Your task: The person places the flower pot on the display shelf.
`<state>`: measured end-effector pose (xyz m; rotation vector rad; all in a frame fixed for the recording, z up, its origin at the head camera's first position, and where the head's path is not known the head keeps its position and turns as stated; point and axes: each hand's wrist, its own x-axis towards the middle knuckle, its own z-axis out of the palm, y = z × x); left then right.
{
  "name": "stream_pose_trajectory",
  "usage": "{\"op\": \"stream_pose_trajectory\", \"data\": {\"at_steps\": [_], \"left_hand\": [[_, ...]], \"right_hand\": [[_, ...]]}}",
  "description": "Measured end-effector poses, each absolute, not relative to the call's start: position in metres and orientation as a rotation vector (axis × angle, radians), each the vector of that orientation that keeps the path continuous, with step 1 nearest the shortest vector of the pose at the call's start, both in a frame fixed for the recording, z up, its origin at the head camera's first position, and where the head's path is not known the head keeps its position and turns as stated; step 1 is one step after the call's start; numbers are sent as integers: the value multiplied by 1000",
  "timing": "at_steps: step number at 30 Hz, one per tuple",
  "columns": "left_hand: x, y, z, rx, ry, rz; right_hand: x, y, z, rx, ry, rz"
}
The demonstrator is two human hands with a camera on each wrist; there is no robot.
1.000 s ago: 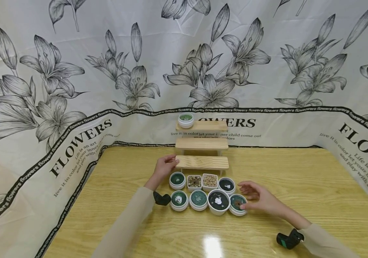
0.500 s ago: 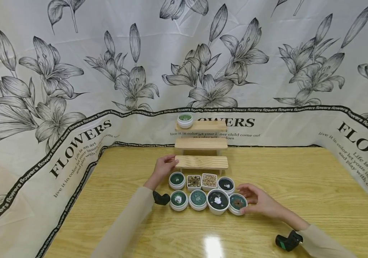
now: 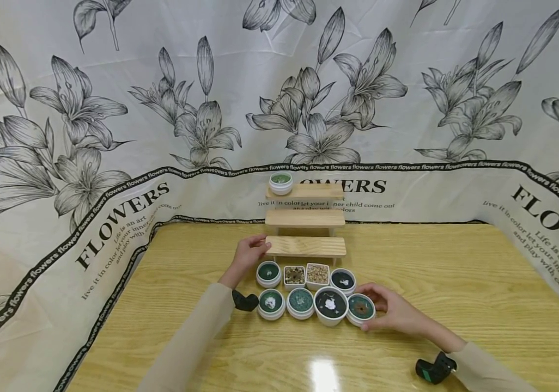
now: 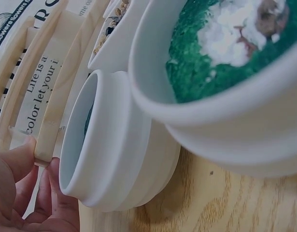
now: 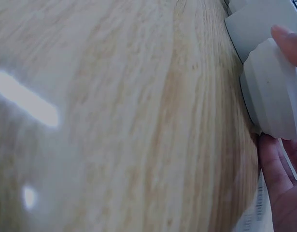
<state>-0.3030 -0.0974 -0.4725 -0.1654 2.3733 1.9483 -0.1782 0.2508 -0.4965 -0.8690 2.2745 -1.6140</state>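
My left hand [image 3: 249,255] pinches the left end of the lowest board of a stepped wooden stand [image 3: 306,246]. In the left wrist view, the thumb and fingers stand on either side of that board end [image 4: 47,140]. My right hand [image 3: 397,311] holds a round white pot [image 3: 360,308] with teal filling and a brown centre, at the right end of the front row. Its thumb is on the near side and the fingers are on the far side. In the right wrist view, the pot [image 5: 270,92] sits between thumb and fingers, close to the table.
Beside the held pot stands a larger white pot [image 3: 330,306] with dark filling. Several more round pots and two square pebble-filled pots [image 3: 317,276] fill two rows before the stand. A green-filled pot [image 3: 281,184] sits on the top board. Printed cloth [image 3: 201,190] hangs behind the table.
My right thumb has moved from over the pot's top to its near side, and the fingers have come round the pot. My left hand has stayed on the board.
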Motion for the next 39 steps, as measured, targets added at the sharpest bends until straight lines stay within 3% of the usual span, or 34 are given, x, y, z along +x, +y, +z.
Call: {"op": "stream_pose_trajectory", "data": {"at_steps": [39], "left_hand": [[-301, -98, -473, -174, 2377, 1960]], "right_hand": [[-175, 265, -481, -720, 2492, -1489]]}}
